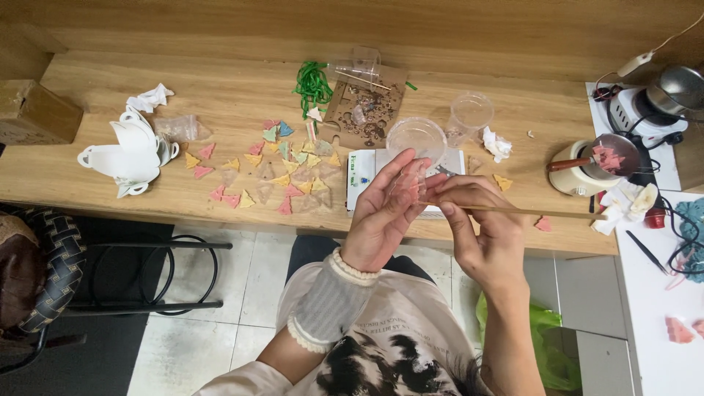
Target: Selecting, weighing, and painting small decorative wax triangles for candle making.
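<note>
While the left hand (381,213) cups a small clear plastic mould (408,183) in its half-open palm near the middle of the frame, the right hand (480,231) pinches a thin wooden stick (528,213) whose tip meets the mould. Above them sits a clear round dish (416,137). Left of centre, coloured triangular pieces (282,172) lie scattered on the wooden table (220,95).

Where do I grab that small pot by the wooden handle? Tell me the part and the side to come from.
Take the small pot by its wooden handle, coming from the left. The handle juts out sideways to the left, clear of the rim and of the pink material inside, and the table on that side is open. The stove and cables crowd the right.
</note>
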